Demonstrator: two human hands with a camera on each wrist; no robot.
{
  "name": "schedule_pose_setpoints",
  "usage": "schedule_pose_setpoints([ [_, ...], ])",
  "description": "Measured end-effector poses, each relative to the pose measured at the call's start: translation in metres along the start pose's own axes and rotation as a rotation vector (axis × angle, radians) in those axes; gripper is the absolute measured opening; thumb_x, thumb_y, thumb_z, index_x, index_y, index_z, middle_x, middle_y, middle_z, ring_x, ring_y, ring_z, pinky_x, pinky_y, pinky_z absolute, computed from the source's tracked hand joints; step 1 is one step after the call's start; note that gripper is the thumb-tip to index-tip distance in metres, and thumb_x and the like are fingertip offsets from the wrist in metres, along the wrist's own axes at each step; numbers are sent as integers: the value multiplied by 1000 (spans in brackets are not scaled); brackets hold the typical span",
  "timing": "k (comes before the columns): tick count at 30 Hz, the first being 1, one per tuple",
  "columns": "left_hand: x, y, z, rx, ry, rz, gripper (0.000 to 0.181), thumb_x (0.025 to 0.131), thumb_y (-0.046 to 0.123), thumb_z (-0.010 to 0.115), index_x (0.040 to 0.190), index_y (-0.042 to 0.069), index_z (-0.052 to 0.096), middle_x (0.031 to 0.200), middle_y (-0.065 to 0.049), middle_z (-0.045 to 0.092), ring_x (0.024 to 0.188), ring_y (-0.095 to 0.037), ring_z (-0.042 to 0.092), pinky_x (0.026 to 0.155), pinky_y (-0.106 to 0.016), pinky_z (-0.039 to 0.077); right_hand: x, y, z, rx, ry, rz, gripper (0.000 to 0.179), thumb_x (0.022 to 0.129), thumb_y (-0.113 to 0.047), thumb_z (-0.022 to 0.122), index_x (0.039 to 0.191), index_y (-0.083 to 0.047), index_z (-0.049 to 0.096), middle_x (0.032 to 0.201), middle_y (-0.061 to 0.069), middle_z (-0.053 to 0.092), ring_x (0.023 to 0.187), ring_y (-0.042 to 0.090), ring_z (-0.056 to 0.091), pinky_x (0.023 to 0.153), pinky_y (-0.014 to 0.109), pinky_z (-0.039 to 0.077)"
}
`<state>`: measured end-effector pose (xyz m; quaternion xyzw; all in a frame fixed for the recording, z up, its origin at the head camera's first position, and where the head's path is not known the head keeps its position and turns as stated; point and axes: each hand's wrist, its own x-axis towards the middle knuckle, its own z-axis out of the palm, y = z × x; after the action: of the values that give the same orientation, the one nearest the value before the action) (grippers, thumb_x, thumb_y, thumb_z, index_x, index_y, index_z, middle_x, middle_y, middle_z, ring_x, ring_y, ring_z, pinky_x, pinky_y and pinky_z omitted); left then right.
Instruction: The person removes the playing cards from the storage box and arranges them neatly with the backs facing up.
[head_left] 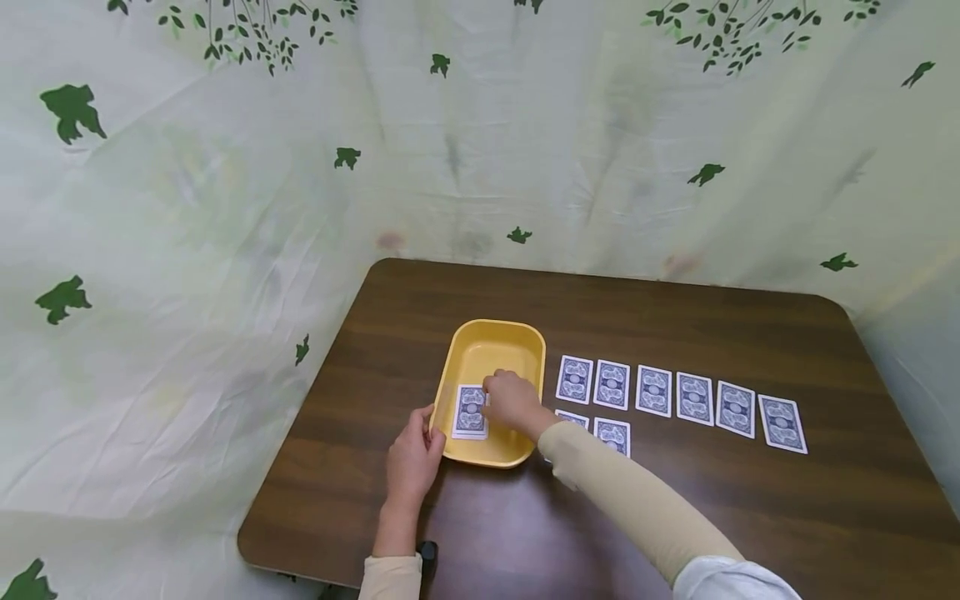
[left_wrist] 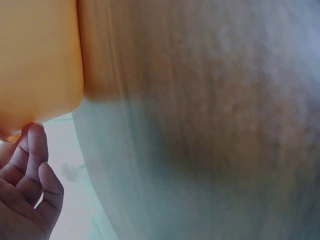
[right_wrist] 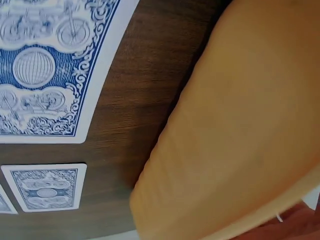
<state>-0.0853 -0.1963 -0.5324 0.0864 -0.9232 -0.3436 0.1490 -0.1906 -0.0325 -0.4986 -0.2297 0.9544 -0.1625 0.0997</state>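
A yellow tray (head_left: 480, 454) stands on the table, and my left hand (head_left: 415, 457) grips its left rim near the lower corner. In the left wrist view, the curled fingers (left_wrist: 36, 150) of that hand touch the tray's edge (left_wrist: 55, 75). Blue-backed playing cards (head_left: 470, 411) lie face down in the tray's lower left, slightly offset one over another. My right hand (head_left: 516, 404) reaches into the tray, its bent fingers pinching the right edge of the top card. In the right wrist view the tray wall (right_wrist: 235, 125) hides most of this hand.
Right of the tray, several face-down cards form a back row (head_left: 655, 391) on the brown table (head_left: 750, 517). Two more cards (head_left: 613, 435) lie in front of them, partly covered by the right forearm. A leaf-patterned curtain (head_left: 570, 167) hangs behind the table.
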Motion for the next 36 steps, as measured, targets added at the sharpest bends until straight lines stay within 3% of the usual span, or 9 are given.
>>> schedule_pose_setpoints([
  [8, -1, 1, 2, -4, 7, 19, 36, 86, 11, 58, 121, 3, 60, 67, 2, 46, 56, -16, 45, 52, -32, 36, 5, -1, 11, -33, -84, 69, 76, 72, -39, 84, 129, 1, 53, 118, 16, 52, 103, 32, 51, 84, 47, 47],
  [15, -4, 1, 4, -7, -6, 14, 35, 87, 11, 59, 121, 3, 60, 67, 2, 46, 56, -15, 44, 52, -31, 37, 3, 2, 18, -54, -55, 43, 64, 64, -42, 89, 111, -6, 65, 107, 10, 54, 97, 27, 47, 78, 44, 46],
  [18, -4, 0, 4, -8, -1, 9, 34, 88, 11, 59, 121, 3, 60, 67, 2, 46, 56, -15, 44, 51, -30, 37, 5, 2, 20, -47, -42, 40, 66, 63, -41, 89, 113, -7, 64, 108, 10, 54, 97, 27, 49, 78, 44, 46],
  [22, -4, 0, 4, -4, -6, 2, 36, 88, 12, 58, 123, 3, 60, 67, 2, 45, 55, -15, 44, 51, -30, 36, 7, 1, 23, -45, -21, 48, 67, 66, -39, 88, 117, -4, 62, 110, 10, 57, 99, 27, 52, 80, 44, 47],
  [32, -1, 1, 1, 5, 4, 8, 36, 88, 11, 58, 122, 3, 60, 67, 1, 46, 55, -15, 45, 51, -31, 37, 10, -2, 22, -72, 27, 45, 58, 68, -35, 88, 109, -3, 64, 103, 9, 59, 94, 25, 56, 76, 42, 49],
  [36, -1, 0, 1, 9, 10, 9, 35, 88, 11, 58, 122, 3, 60, 67, 1, 47, 56, -16, 45, 51, -32, 37, 11, -4, 22, -49, 81, 36, 44, 74, -27, 84, 103, -1, 63, 94, 10, 60, 88, 26, 59, 72, 42, 51],
])
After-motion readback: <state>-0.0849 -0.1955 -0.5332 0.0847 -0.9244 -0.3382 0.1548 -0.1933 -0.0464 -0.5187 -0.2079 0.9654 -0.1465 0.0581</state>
